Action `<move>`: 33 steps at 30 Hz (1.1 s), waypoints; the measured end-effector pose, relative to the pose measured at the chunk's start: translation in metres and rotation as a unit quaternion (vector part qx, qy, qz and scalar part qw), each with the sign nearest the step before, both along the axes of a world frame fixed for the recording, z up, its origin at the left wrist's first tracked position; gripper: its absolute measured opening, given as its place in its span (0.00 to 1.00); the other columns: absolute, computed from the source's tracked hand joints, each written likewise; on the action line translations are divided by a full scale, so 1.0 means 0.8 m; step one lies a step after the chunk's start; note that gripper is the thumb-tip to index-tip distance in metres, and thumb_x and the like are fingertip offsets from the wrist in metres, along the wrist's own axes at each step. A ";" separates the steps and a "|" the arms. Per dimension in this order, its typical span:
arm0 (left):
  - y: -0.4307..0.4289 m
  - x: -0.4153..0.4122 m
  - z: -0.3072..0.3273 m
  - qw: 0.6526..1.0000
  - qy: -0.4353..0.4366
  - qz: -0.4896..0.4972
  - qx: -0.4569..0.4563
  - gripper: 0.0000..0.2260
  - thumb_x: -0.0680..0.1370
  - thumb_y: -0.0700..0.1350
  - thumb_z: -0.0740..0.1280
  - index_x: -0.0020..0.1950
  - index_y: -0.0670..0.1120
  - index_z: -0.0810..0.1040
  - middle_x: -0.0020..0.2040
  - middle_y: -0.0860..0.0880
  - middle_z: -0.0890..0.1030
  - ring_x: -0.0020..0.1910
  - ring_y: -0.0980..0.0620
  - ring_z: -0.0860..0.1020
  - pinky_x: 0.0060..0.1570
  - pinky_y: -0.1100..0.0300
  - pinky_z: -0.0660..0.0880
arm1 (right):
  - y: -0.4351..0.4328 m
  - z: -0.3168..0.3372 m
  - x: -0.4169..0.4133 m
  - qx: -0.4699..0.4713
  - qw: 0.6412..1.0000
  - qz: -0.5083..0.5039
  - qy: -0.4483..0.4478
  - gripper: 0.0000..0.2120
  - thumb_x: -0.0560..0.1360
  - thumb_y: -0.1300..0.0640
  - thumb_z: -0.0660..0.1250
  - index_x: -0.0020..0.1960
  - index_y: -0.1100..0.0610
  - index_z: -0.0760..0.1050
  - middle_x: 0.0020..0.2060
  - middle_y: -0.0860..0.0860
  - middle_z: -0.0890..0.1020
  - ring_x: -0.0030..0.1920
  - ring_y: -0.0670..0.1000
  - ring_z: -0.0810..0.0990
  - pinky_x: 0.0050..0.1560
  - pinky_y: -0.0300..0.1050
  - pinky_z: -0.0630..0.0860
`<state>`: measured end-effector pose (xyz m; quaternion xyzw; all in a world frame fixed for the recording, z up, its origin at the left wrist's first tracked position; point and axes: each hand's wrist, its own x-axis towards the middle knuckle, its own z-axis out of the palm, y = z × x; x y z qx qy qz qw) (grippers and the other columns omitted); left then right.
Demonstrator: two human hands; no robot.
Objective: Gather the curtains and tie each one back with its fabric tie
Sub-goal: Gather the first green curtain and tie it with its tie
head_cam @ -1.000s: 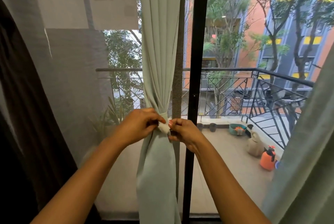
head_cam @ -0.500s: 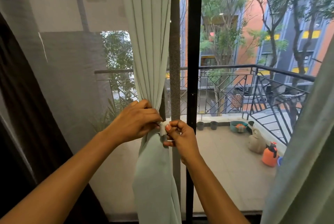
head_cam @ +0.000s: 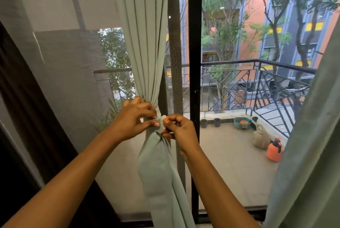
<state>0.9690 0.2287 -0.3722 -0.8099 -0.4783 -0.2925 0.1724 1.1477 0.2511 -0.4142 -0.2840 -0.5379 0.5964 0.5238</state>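
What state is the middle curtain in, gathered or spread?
Gathered: curtain narrows to a waist where left hand and right hand pinch the tie.

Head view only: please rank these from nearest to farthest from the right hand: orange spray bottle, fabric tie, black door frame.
1. fabric tie, pinched by the right hand itself.
2. black door frame, just behind the hand.
3. orange spray bottle, out on the balcony, far right.

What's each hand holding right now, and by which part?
The left hand and right hand both pinch the fabric tie at its pale end, where it closes in front of the gathered curtain.
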 end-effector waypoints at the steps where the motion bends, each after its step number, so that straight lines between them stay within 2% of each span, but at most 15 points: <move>1: 0.000 0.002 -0.003 1.000 -0.016 0.007 0.013 0.19 0.71 0.66 0.62 0.43 0.53 0.83 0.46 0.59 0.79 0.48 0.56 0.68 0.44 0.53 0.59 | -0.001 0.000 0.001 0.006 1.000 0.003 0.000 0.03 0.76 0.64 0.66 0.48 0.60 0.78 0.36 0.53 0.81 0.33 0.45 0.80 0.35 0.37 0.79; 4: 0.000 0.013 -0.017 0.995 -0.084 0.021 0.045 0.21 0.70 0.68 0.62 0.43 0.53 0.83 0.46 0.63 0.76 0.48 0.58 0.66 0.45 0.53 0.58 | -0.002 -0.005 0.004 0.011 1.000 0.012 0.011 0.04 0.76 0.65 0.66 0.46 0.58 0.78 0.36 0.51 0.82 0.33 0.44 0.81 0.36 0.37 0.79; 7: 0.003 0.021 -0.031 0.985 -0.167 0.016 0.050 0.18 0.69 0.65 0.65 0.43 0.53 0.83 0.45 0.69 0.75 0.49 0.58 0.66 0.49 0.49 0.63 | -0.004 -0.011 0.006 0.010 1.000 0.014 0.022 0.05 0.76 0.64 0.65 0.46 0.56 0.79 0.37 0.50 0.83 0.36 0.45 0.82 0.39 0.40 0.80; 11: 0.012 0.026 -0.036 0.981 -0.193 -0.011 0.029 0.16 0.68 0.69 0.64 0.44 0.60 0.79 0.50 0.73 0.74 0.51 0.60 0.65 0.50 0.49 0.67 | -0.004 -0.016 0.014 0.023 0.999 0.021 0.026 0.05 0.77 0.64 0.64 0.48 0.59 0.79 0.38 0.49 0.83 0.39 0.45 0.82 0.42 0.42 0.79; 14: 0.014 0.024 -0.036 0.981 -0.191 -0.027 0.018 0.17 0.69 0.70 0.64 0.45 0.59 0.78 0.53 0.74 0.72 0.52 0.63 0.64 0.53 0.62 0.65 | -0.002 -0.017 0.017 0.034 0.999 0.029 0.017 0.06 0.77 0.64 0.63 0.51 0.62 0.78 0.39 0.49 0.83 0.40 0.45 0.83 0.41 0.39 0.81; 16: 0.012 0.025 -0.037 0.981 -0.192 -0.031 0.000 0.16 0.69 0.69 0.64 0.52 0.63 0.77 0.56 0.75 0.68 0.56 0.66 0.63 0.56 0.64 0.64 | -0.001 -0.019 0.016 0.028 0.998 0.041 0.025 0.06 0.77 0.65 0.63 0.51 0.62 0.78 0.40 0.49 0.83 0.40 0.45 0.83 0.41 0.38 0.81; 17: 0.012 0.025 -0.040 0.979 -0.202 -0.027 -0.003 0.19 0.69 0.67 0.66 0.58 0.66 0.73 0.60 0.76 0.64 0.60 0.64 0.62 0.60 0.62 0.64 | -0.001 -0.019 0.016 0.025 0.998 0.046 0.031 0.07 0.77 0.66 0.63 0.51 0.61 0.78 0.40 0.49 0.84 0.41 0.45 0.83 0.41 0.38 0.80; 18: 0.011 0.026 -0.043 0.974 -0.224 -0.018 0.001 0.26 0.68 0.64 0.68 0.65 0.69 0.66 0.65 0.75 0.60 0.66 0.60 0.61 0.63 0.58 0.64 | -0.001 -0.020 0.016 0.025 0.998 0.050 0.036 0.07 0.76 0.66 0.63 0.51 0.60 0.79 0.39 0.48 0.84 0.41 0.45 0.83 0.41 0.37 0.80; 20: 0.010 0.026 -0.050 0.951 -0.308 0.001 0.011 0.45 0.64 0.62 0.74 0.74 0.68 0.50 0.74 0.66 0.50 0.75 0.56 0.53 0.69 0.54 0.60 | 0.002 -0.020 0.016 0.029 0.997 0.052 0.040 0.08 0.76 0.67 0.64 0.50 0.58 0.79 0.38 0.47 0.84 0.41 0.45 0.84 0.42 0.37 0.80; 22: 0.009 0.029 -0.058 0.908 -0.419 -0.006 -0.023 0.55 0.61 0.58 0.78 0.75 0.67 0.41 0.78 0.59 0.46 0.76 0.58 0.52 0.70 0.51 0.60 | 0.002 -0.021 0.014 0.033 0.997 0.050 0.042 0.08 0.76 0.68 0.64 0.49 0.58 0.79 0.38 0.47 0.84 0.41 0.45 0.84 0.41 0.36 0.80; 23: 0.007 0.032 -0.061 0.880 -0.470 -0.030 -0.058 0.55 0.61 0.55 0.79 0.75 0.68 0.42 0.79 0.53 0.50 0.75 0.57 0.56 0.68 0.52 0.64 | 0.002 -0.021 0.012 0.033 0.998 0.045 0.042 0.08 0.76 0.68 0.63 0.49 0.58 0.78 0.38 0.47 0.84 0.40 0.45 0.84 0.41 0.36 0.80; 25: 0.005 0.041 -0.067 0.848 -0.514 -0.089 -0.090 0.51 0.64 0.46 0.80 0.74 0.67 0.49 0.73 0.45 0.66 0.69 0.55 0.70 0.61 0.57 0.73 | 0.003 -0.023 0.009 0.034 0.998 0.034 0.037 0.08 0.76 0.68 0.63 0.48 0.57 0.78 0.39 0.49 0.83 0.40 0.45 0.84 0.40 0.36 0.80; 27: 0.007 0.040 -0.075 0.852 -0.508 -0.109 -0.063 0.41 0.66 0.44 0.78 0.69 0.64 0.57 0.64 0.48 0.74 0.61 0.54 0.78 0.55 0.61 0.77 | 0.003 -0.022 0.009 0.044 0.998 0.030 0.017 0.08 0.76 0.67 0.64 0.47 0.56 0.78 0.38 0.47 0.83 0.39 0.45 0.83 0.40 0.36 0.80; 30: 0.010 0.036 -0.079 0.881 -0.459 -0.106 -0.045 0.24 0.68 0.52 0.73 0.58 0.66 0.67 0.57 0.53 0.74 0.56 0.55 0.78 0.52 0.58 0.78 | 0.010 -0.014 0.014 0.085 0.995 0.023 -0.048 0.06 0.75 0.66 0.67 0.46 0.55 0.79 0.36 0.48 0.83 0.39 0.45 0.83 0.40 0.36 0.80; 33: 0.009 0.033 -0.078 0.914 -0.392 -0.081 -0.070 0.13 0.72 0.57 0.67 0.54 0.69 0.71 0.57 0.57 0.73 0.56 0.57 0.76 0.53 0.53 0.78 | 0.018 -0.007 0.019 0.122 0.986 0.020 -0.116 0.04 0.74 0.64 0.68 0.48 0.58 0.79 0.39 0.52 0.83 0.40 0.47 0.84 0.43 0.42 0.82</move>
